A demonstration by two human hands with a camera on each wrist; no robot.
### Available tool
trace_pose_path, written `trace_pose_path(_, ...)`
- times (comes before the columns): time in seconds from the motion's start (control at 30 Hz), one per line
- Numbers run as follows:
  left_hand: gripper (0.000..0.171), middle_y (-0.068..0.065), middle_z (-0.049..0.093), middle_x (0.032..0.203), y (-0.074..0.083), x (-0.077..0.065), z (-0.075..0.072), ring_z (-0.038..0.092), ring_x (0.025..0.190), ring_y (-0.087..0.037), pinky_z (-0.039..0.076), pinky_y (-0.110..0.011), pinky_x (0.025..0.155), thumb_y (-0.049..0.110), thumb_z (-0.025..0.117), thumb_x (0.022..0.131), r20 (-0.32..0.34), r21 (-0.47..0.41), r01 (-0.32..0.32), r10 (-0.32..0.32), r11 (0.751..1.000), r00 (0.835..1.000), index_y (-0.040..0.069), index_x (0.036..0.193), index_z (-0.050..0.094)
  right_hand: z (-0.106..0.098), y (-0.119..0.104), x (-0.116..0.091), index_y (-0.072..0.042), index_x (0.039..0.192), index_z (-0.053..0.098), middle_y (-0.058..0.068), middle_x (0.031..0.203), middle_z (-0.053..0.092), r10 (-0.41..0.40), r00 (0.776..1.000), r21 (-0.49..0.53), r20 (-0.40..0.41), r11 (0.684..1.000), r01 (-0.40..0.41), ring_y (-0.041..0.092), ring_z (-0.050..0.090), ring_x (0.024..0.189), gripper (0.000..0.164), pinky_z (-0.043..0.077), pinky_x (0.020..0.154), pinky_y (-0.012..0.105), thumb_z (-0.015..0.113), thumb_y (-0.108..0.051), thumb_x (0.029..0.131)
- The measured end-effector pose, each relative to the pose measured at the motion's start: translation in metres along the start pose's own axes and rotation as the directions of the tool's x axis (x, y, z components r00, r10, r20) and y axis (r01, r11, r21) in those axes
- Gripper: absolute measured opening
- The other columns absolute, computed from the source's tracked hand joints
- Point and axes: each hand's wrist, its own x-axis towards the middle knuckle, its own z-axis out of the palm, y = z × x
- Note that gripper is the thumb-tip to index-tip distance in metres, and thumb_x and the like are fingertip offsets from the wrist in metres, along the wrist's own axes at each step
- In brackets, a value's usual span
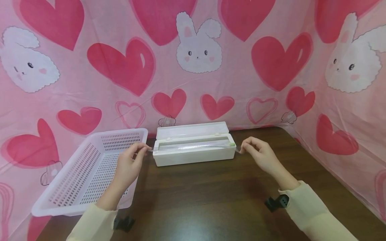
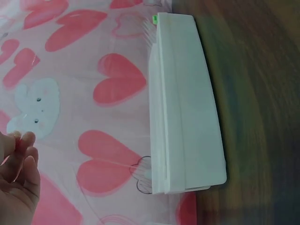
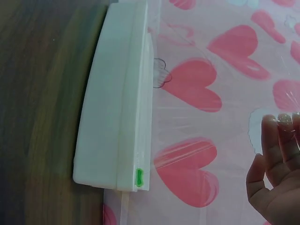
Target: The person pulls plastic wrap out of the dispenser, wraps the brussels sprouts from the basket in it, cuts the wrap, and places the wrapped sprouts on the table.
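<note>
A white plastic-wrap dispenser box [image 1: 194,158] stands on the table with its lid [image 1: 193,130] raised at the back. Clear plastic wrap [image 1: 196,146] lies along its opening, and a green slider [image 1: 232,144] sits at the right end of the front edge. Beside the box's left end, my left hand [image 1: 129,164] pinches one corner of the wrap between thumb and fingers. At the other end my right hand [image 1: 260,155] pinches the opposite corner. Both wrist views show the box's side, with the left hand [image 2: 19,176] and right hand [image 3: 279,168] partly cut off at the edges.
A white perforated plastic basket [image 1: 64,211] stands on the left, under and beside the left forearm. The dark wooden table [image 1: 193,201] carries everything. A pink curtain [image 1: 235,80] with hearts and rabbits hangs behind and along the right side.
</note>
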Motion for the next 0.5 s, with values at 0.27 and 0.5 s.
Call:
trace_pose_path(0.27,0.007,-0.005,0.065,0.088,0.004,-0.012,-0.001,0.050,0.059,-0.011,0.043,-0.021,0.051,-0.001,0.055,0.090,0.077,-0.051,0.083,-0.079,0.995,0.994,0.004,0.091,0.060,-0.005,0.003,-0.012,-0.003,0.084,0.058,0.006,0.078,0.060,0.017,0.996,0.007,0.088,1.000,-0.017,0.016,0.055,0.078,0.015,0.043,0.071,0.024,0.050,-0.008,0.095)
trace_pose_path(0.5,0.009,-0.005,0.063,0.085,0.004,-0.019,-0.001,0.052,0.063,-0.012,0.043,-0.020,0.054,-0.005,0.054,0.089,0.119,-0.090,0.106,-0.095,0.990,0.988,0.002,0.091,0.060,-0.007,0.011,-0.019,-0.003,0.086,0.058,0.008,0.077,0.061,0.006,0.986,0.066,0.167,0.998,-0.018,0.017,0.058,0.076,0.014,0.046,0.075,0.029,0.048,-0.006,0.095)
